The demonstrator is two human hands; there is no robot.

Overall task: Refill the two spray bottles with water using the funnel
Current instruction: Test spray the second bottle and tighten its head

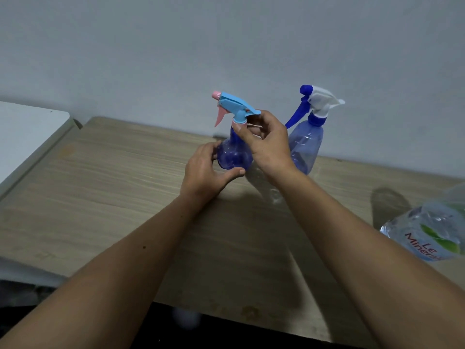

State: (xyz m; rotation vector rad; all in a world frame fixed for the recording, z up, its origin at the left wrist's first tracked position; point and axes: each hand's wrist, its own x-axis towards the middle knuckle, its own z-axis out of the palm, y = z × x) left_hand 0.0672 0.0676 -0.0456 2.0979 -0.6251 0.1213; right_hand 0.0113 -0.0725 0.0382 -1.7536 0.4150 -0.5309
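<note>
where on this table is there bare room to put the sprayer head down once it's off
Bare wood lies left of the left hand, toward the white table, and near the front edge between the forearms. It's crowded around both spray bottles and by the water bottle at right.

Matt wood-grain table (pixel 105 187), glossy translucent blue plastic round spray bottle (pixel 235 157) with smooth opaque light-blue and pink plastic trigger head (pixel 234 107), taller clear-blue crinkled plastic spray bottle (pixel 305 144), shiny clear plastic water bottle (pixel 427 230), matt painted wall (pixel 226 46)
</note>
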